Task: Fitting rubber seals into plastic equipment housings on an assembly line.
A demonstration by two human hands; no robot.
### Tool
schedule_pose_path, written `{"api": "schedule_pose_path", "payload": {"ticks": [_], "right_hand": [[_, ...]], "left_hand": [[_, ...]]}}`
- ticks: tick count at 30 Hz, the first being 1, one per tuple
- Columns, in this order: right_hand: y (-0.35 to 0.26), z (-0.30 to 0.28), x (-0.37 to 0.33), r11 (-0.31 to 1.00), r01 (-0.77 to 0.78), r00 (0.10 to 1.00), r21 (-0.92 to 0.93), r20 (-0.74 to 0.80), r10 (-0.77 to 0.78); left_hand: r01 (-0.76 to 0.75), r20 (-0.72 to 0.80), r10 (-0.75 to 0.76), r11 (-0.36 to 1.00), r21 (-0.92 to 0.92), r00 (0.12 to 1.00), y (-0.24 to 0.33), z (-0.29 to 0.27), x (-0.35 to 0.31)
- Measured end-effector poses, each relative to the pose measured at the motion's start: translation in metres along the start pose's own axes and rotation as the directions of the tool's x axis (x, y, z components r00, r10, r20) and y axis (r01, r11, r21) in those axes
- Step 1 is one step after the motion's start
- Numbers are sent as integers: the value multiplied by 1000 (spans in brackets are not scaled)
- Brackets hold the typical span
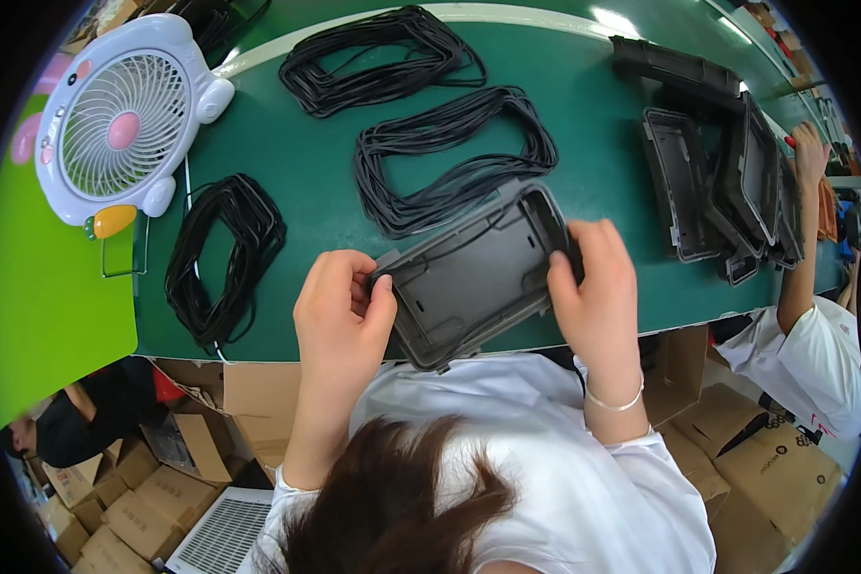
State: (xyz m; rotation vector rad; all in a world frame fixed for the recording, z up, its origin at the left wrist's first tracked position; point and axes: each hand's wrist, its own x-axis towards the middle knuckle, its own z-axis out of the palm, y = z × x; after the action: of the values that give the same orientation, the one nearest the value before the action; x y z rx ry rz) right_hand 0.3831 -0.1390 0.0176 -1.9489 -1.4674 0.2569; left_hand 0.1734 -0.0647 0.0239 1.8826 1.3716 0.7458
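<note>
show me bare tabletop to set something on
Bare tabletop shows between the rightmost cable coil and the piled cases, and between that coil and the leftmost cable coil. Those cases crowd the right, the held case the front.

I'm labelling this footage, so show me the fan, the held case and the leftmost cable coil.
Fan (124,131): head view, on its pink hub.
Held case (478,277): head view, on its inner floor.
Leftmost coil (262,226): head view, on its right-side strands.
</note>
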Motion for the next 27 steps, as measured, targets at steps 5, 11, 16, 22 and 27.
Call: {"api": "schedule_pose_path", "payload": {"ticks": [5,11,16,22,27], "right_hand": [[5,-4,25,970,-61,998,233,27,57],[6,-19,19,899,-276,961,341,127,247],[7,-26,5,951,-221,975,216,74,209],[-6,-11,11,981,-192,981,-1,-44,191],[-7,-13,16,985,-167,985,-34,-42,165]], "left_hand": [[82,22,-80,992,-94,997,1,-1,-10],[138,84,-122,966,-217,989,-6,-1,-17],[71,91,-49,963,-258,995,-8,-1,-14],[104,92,-87,975,-195,992,-2,1,-7],[-30,132,40,997,-75,990,-3,1,-7]]}}
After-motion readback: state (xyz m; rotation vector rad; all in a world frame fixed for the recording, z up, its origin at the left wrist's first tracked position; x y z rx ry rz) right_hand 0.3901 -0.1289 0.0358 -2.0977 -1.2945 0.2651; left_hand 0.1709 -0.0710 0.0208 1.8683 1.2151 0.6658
